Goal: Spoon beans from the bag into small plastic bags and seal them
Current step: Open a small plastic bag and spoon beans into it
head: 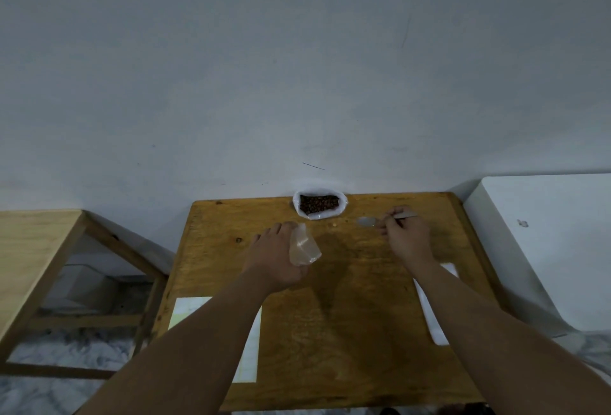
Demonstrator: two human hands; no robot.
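The left hand [276, 257] held 1 empty small bag [304, 246]; the right hand [405, 232] pinched the spoon [367, 222]. Filling looked unstarted: next, probably scoop from the bean bag [319, 205].

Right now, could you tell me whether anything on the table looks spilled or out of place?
One small thing: a brownish speck lies on the table in front of the bag of beans, perhaps a stray bean, perhaps a wood knot; too small to tell. Nothing else looks spilled.
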